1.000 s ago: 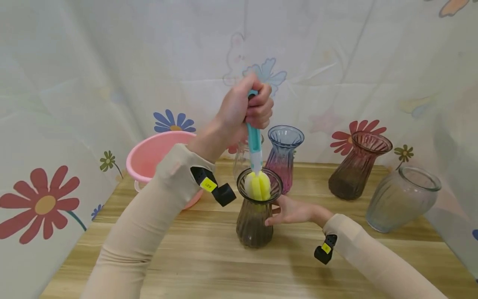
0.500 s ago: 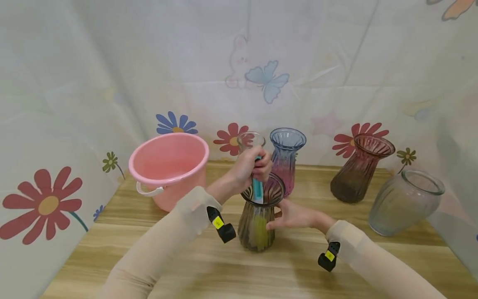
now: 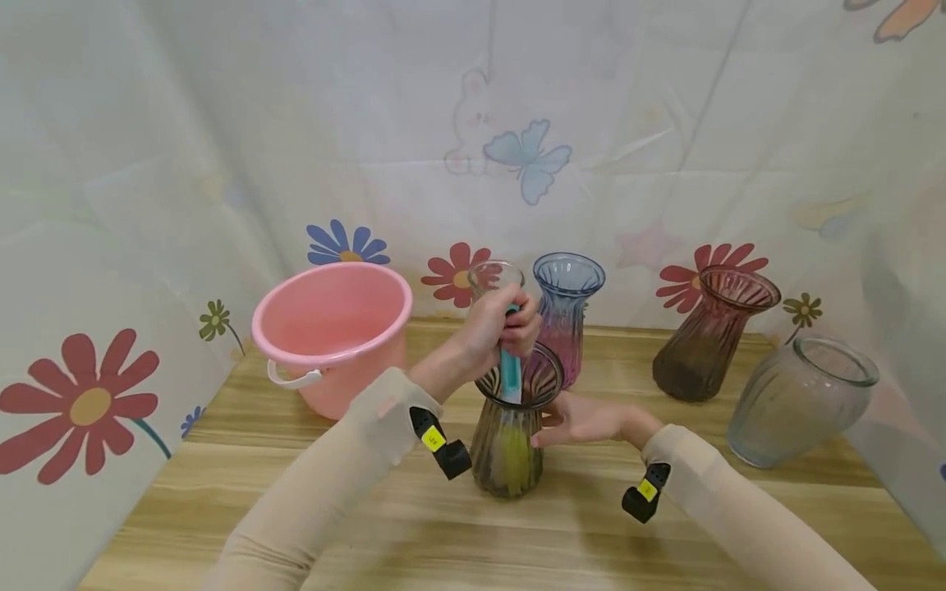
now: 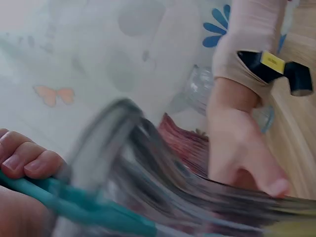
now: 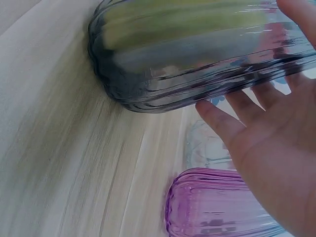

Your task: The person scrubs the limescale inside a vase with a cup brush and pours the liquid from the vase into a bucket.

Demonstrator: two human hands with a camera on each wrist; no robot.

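Note:
A dark ribbed glass vase [image 3: 507, 460] stands upright on the wooden table. The left hand [image 3: 497, 328] is curled round the teal handle [image 3: 510, 373] of a brush just above the vase's rim. Through the glass shows the brush's yellow and white sponge head [image 3: 515, 451], low inside the vase. On the vase's right side the right hand [image 3: 584, 419] grips the glass; the right wrist view shows its fingertips along the dark wall [image 5: 197, 84]. In the left wrist view the left hand's fingers [image 4: 29, 155] wrap the teal handle [image 4: 98, 212].
A pink bucket [image 3: 355, 361] with a white handle stands at the back left. Behind the dark vase are a clear vase [image 3: 484, 275] and a blue-pink vase [image 3: 565, 328]. At the right stand a red-brown vase [image 3: 702, 345] and a wide clear vase [image 3: 794, 410]. A patterned sheet hangs behind.
The left hand has come down with the brush, and the sponge head has gone from the vase's mouth to low inside it. The right hand has stayed at the vase's side.

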